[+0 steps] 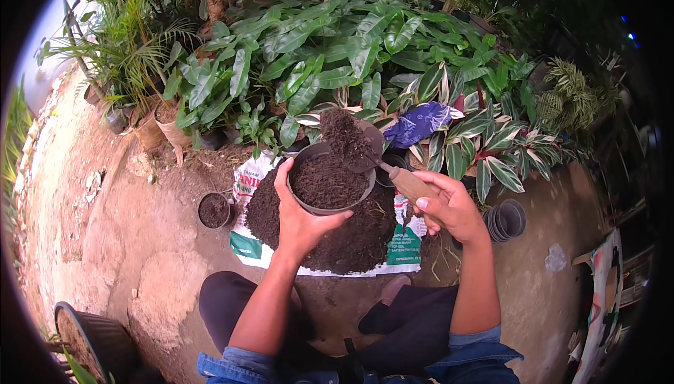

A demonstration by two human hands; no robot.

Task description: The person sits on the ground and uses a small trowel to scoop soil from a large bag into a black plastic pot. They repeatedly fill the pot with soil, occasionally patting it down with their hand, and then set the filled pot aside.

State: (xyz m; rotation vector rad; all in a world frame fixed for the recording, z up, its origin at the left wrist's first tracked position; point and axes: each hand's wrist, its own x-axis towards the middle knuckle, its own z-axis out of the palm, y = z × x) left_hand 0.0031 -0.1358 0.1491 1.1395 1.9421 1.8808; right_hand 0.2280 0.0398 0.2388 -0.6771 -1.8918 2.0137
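My left hand (303,226) grips a round dark plastic nursery pot (329,209) by its side, thumb along the near wall. Dark soil (326,181) fills the pot to a little below the rim. In my right hand (450,205) is the wooden handle (413,186) of a garden trowel. Its broad metal blade (373,139) is heaped with crumbly soil (345,134) and tilts over the far right part of the pot. Below the pot, a mound of loose potting soil (347,250) lies on a flattened printed plastic sack (247,252).
A small soil-filled pot (214,211) stands left of the sack. Stacked empty pots (505,219) lie on the right. Dense potted foliage plants (337,57) line the far side, with a blue patterned cloth (418,123) among them. A large planter (97,342) is at lower left.
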